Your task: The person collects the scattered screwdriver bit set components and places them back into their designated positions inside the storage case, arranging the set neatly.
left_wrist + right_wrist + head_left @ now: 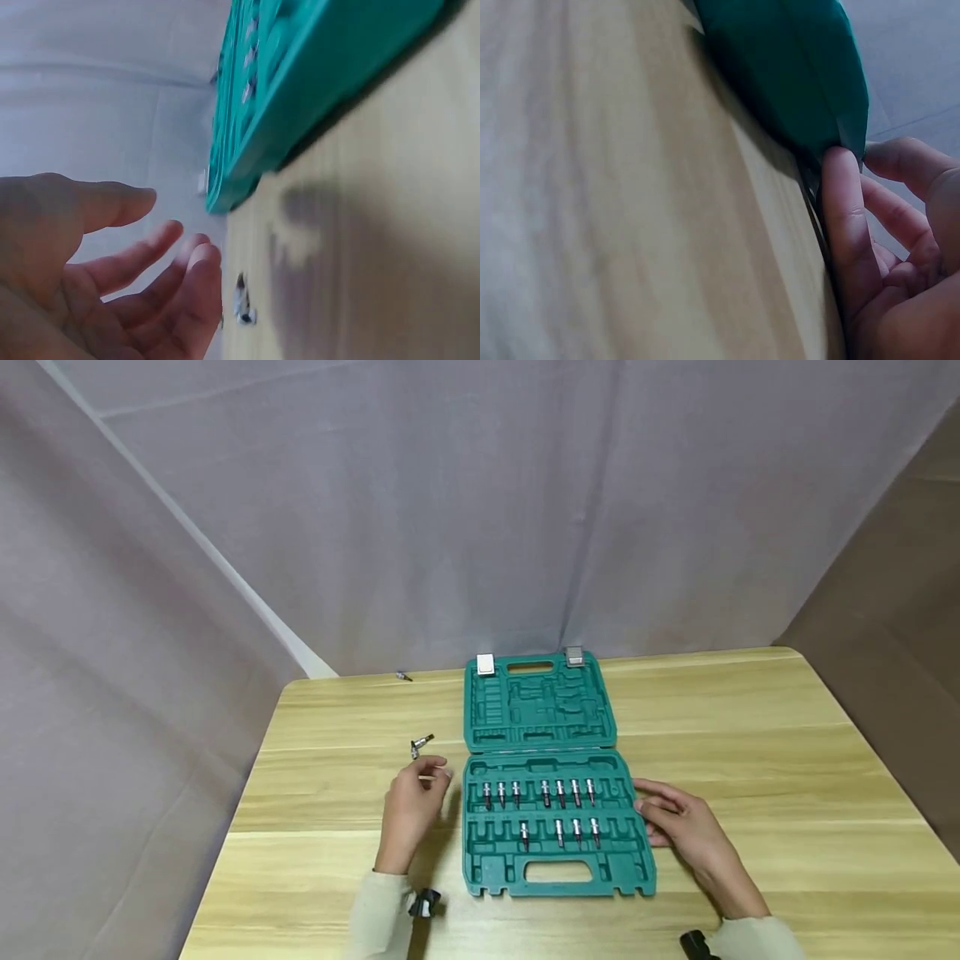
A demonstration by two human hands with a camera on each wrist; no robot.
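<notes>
A green plastic tool case [558, 852] lies unfolded on the table, several silver bit sockets [560, 793] standing in two rows of its near half. Just left of the case hovers my left hand [414, 806], fingers loosely bent and thumb apart from them, holding nothing. Past its fingertips, two loose bit sockets [423, 742] lie together on the wood, also visible in the left wrist view [242, 301]. My right hand [686, 831] holds the case's right edge, thumb at the rim and fingers against the side. That grip on the green case wall [787, 75] shows in the right wrist view.
Another bit socket [403, 676] lies near the table's back edge. The case's far half [540, 697] has moulded slots and two latches [573, 657]. Grey cloth [450, 527] hangs behind the wooden table [750, 718], and a brown panel [892, 610] borders the right.
</notes>
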